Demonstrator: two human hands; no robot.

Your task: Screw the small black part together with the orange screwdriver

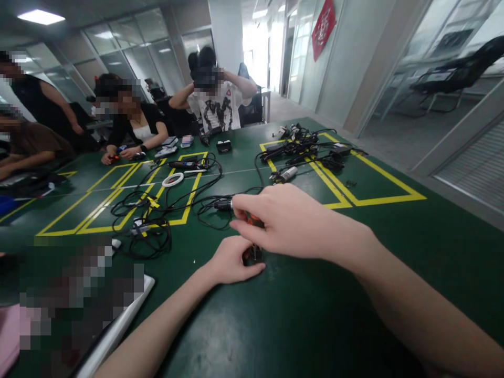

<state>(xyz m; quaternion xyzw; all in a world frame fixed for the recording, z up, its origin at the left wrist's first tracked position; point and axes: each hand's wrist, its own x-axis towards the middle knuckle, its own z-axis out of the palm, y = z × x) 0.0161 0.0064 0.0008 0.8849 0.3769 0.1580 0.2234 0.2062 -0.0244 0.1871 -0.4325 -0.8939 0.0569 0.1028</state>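
Note:
My right hand (283, 220) is closed around an orange-and-black tool (255, 220), mostly hidden by the fingers. A black plug-like end with a cord (223, 205) shows just beyond its fingertips; I cannot tell whether it joins the tool. Just below, my left hand (234, 260) rests on the green table (315, 320), its thumb and fingers curled about a small dark part (254, 254). The tool's lower end is close above that part; whether they touch is hidden.
Tangled black cables (147, 236) lie to the left, near a white tape ring (173, 179) and a black corded tool (185, 164). More cables and adapters (299, 144) are piled at the back right. A white-edged tray-like object (147, 286) sits front left. Several people sit across the table.

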